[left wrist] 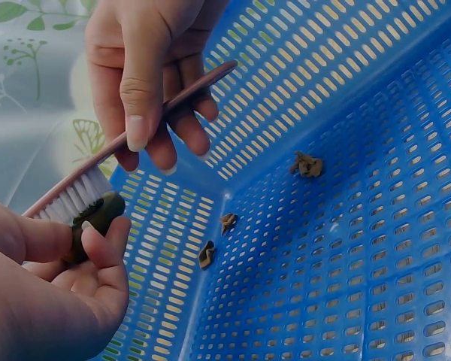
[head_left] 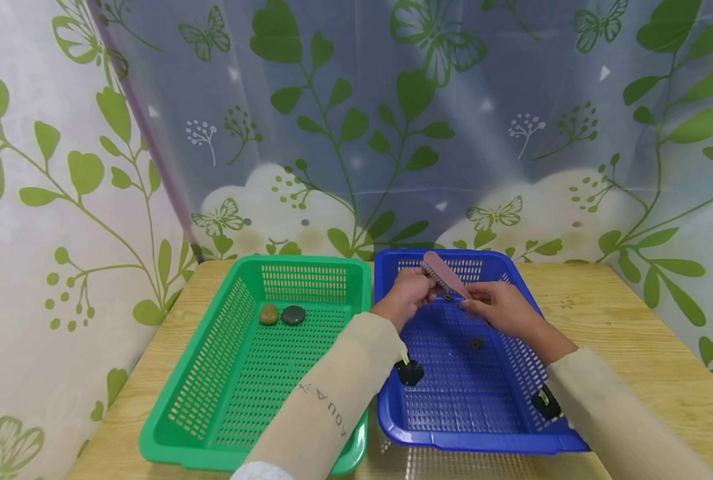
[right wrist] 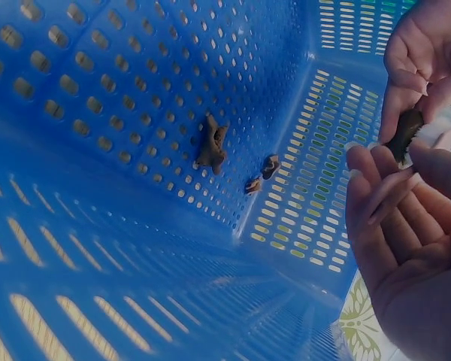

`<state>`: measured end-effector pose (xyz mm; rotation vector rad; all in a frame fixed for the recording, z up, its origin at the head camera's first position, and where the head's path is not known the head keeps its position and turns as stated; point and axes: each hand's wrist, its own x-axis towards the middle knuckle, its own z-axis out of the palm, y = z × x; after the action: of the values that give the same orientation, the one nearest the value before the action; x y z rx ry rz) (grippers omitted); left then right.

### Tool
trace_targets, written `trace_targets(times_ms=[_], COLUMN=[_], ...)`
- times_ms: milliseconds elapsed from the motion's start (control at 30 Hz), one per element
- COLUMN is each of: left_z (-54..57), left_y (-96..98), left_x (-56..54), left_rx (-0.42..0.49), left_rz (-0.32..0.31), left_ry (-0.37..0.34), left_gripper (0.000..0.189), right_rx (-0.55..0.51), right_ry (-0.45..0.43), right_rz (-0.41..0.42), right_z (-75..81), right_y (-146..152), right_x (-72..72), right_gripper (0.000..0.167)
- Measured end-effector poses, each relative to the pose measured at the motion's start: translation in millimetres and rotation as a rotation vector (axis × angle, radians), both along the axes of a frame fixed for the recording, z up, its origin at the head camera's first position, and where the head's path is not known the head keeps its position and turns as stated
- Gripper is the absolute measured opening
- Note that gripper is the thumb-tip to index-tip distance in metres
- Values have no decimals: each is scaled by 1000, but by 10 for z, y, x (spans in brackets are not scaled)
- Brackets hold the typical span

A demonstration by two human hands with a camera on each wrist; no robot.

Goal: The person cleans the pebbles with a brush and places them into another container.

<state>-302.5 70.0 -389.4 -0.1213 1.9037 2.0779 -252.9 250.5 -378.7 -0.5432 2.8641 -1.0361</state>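
My left hand [head_left: 412, 295] holds a dark, smooth stone [left wrist: 99, 215] between thumb and fingers, over the far part of the blue basket [head_left: 452, 440]. The pink brush [head_left: 449, 277] is pinched by its handle in my right hand [head_left: 503, 308]. Its white bristles [left wrist: 74, 197] face down onto the stone in the left wrist view. Below the hands, brown crumpled bits [left wrist: 307, 164] lie on the basket floor, with two smaller ones [right wrist: 270, 166] near its end wall. The stone is mostly hidden behind the fingers in the head view.
A green basket [head_left: 179, 453] stands left of the blue one on the wooden table [head_left: 644, 333]. Inside it, a tan stone [head_left: 269, 315] and a dark grey stone [head_left: 293, 315] lie near the far end. A leaf-patterned curtain [head_left: 356, 120] hangs behind the table.
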Motion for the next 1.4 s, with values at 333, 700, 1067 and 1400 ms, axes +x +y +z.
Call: trace_targets(times_ms=[333,700,1067,1400], left_z=[7,-7,-15,-3], left_y=[2,25,8,3], left_x=[1,-20,-12,-7], left_rx=[1,35,22,9], left_rz=[-4,6,-5,27], left_ry=[9,-9,-8,-1], left_gripper=[31,37,38,30], right_rx=[35,67,-27,1], right_ry=[-7,128,129,51], right_rz=[-67,-205,-177,-43], right_z=[27,4,-8,-36], right_y=[0,6,-36,-23], right_x=[4,-8,-1,-24], right_gripper=[29,33,40,37])
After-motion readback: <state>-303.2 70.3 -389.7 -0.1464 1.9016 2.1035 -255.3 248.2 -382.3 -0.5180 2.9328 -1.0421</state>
